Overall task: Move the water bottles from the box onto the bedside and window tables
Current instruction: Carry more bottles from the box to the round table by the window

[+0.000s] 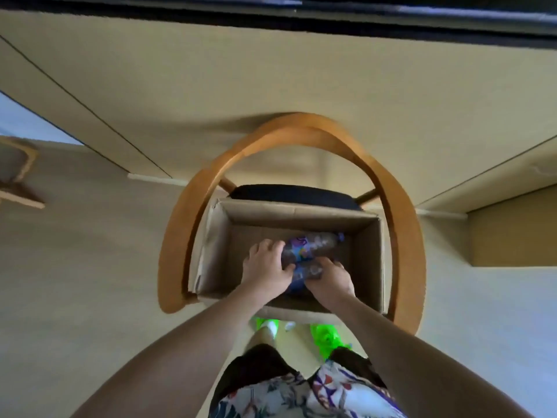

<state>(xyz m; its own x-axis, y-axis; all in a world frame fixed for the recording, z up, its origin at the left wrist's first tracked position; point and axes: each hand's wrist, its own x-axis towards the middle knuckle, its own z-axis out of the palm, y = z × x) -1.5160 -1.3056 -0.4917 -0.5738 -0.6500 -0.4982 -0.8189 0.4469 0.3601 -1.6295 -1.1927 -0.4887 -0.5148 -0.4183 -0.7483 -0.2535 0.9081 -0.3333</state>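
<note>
- Cardboard box (366, 260): open-topped, rectangular, of plain brown corrugated board with its flaps folded out; it rests on the dark cushioned seat (289, 193) of a chair.
- Chair frame (187, 224): a smooth, curved band of light wood that loops around the box on the left, far and right sides.
- Upper water bottle (313, 244): clear plastic with a purple and blue label, lying on its side on the bottom of the box, cap end toward the right.
- Lower water bottle (307, 271): similar clear plastic with a blue label, lying just beside the first and nearer the viewer; largely hidden by the hands.
- Left hand (266, 268): reaches down into the box; its fingers (268, 245) curl over the base end of the upper water bottle, with the thumb against the bottles' near side.
- Right hand (330, 280): also inside the box; its fingers (327, 263) are wrapped over the lower water bottle, pressed to its surface.
- Floor (75, 267): pale, matt and uniform around the chair.
- Clothing: a patterned floral garment (301, 393) and bright green footwear (324, 334) show below the forearms.
</note>
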